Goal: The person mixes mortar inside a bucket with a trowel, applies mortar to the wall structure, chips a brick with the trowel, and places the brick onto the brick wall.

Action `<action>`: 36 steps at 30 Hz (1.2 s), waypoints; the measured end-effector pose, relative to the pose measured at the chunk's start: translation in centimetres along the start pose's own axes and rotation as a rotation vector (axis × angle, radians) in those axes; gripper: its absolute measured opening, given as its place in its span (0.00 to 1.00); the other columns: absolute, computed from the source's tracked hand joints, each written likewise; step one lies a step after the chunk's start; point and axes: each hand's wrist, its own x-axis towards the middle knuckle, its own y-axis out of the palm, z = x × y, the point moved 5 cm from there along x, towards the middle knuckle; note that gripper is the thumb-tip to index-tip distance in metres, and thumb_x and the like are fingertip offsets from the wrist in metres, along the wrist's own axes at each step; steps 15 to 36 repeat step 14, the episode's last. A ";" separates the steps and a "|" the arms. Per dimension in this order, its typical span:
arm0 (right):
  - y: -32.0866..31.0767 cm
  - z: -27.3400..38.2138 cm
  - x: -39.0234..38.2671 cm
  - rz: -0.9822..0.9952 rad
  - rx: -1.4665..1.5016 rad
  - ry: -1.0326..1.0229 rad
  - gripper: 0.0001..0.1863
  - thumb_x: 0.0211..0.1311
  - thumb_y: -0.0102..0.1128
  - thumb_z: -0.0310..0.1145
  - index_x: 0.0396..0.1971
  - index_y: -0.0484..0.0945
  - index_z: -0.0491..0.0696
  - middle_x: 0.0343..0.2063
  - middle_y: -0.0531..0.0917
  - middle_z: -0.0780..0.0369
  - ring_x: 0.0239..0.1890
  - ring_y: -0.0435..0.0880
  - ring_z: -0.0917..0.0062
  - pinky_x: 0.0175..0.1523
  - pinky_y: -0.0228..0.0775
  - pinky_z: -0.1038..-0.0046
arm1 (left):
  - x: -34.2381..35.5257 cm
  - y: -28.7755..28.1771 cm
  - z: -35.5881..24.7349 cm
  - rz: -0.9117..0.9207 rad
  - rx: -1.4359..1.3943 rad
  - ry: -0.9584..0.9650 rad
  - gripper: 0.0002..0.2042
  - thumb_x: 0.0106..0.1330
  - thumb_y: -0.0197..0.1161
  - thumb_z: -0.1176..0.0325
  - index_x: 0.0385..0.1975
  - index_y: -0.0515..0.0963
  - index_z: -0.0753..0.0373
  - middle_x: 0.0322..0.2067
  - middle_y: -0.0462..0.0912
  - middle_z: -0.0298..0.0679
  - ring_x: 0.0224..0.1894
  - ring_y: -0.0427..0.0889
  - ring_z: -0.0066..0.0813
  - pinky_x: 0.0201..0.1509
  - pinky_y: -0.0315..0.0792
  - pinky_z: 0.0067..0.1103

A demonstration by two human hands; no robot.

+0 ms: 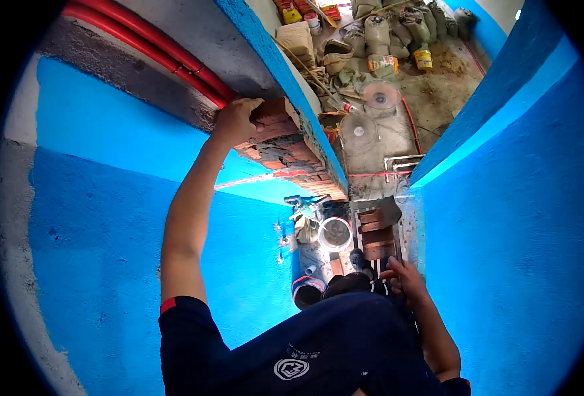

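High on the left, my left hand (237, 123) is at the left end of the top brick (275, 120) in a rough red brick wall, just under the red pipes. Its thumb and forefinger are round the brick's end; the other fingers are partly hidden. Low on the right, my right hand (405, 282) is closed round the handle of what looks like a trowel (389, 210), its dark grey blade pointing away from me. Beside the blade, several loose red bricks (376, 243) are stacked.
Blue walls (503, 251) stand close on both sides. Far below are a white bucket (335, 234) and a dark bucket (307, 290). Beyond the brickwork lie filled sacks (377, 34), a yellow tub (423, 60), two round clear discs (358, 131) and white pipes (402, 159).
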 end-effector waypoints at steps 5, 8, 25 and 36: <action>2.4 2.3 0.1 0.039 -0.077 -0.013 0.17 0.65 0.56 0.48 0.39 0.70 0.50 0.23 0.81 0.61 0.14 0.66 0.87 0.19 0.56 0.84 | 0.1 -0.2 -0.6 0.034 0.027 0.014 0.31 0.45 0.69 0.76 0.55 0.74 0.63 0.53 0.77 0.48 0.55 0.75 0.45 0.59 0.70 0.31; 3.8 3.7 0.5 0.050 -0.085 -0.069 0.15 0.67 0.54 0.47 0.38 0.71 0.49 0.22 0.79 0.63 0.17 0.69 0.87 0.22 0.59 0.83 | 0.3 -0.1 -0.3 0.061 0.064 0.013 0.31 0.46 0.69 0.76 0.56 0.73 0.62 0.53 0.76 0.48 0.55 0.75 0.45 0.59 0.70 0.31; 8.6 9.1 -0.1 0.127 -0.156 -0.335 0.12 0.70 0.50 0.43 0.38 0.74 0.50 0.19 0.76 0.66 0.18 0.71 0.86 0.23 0.62 0.80 | 0.8 0.0 0.0 0.130 0.036 -0.026 0.32 0.47 0.69 0.76 0.58 0.72 0.61 0.54 0.75 0.47 0.57 0.73 0.45 0.60 0.69 0.31; 8.6 9.1 -0.1 0.127 -0.156 -0.335 0.12 0.70 0.50 0.43 0.38 0.74 0.50 0.19 0.76 0.66 0.18 0.71 0.86 0.23 0.62 0.80 | 0.8 0.0 0.0 0.130 0.036 -0.026 0.32 0.47 0.69 0.76 0.58 0.72 0.61 0.54 0.75 0.47 0.57 0.73 0.45 0.60 0.69 0.31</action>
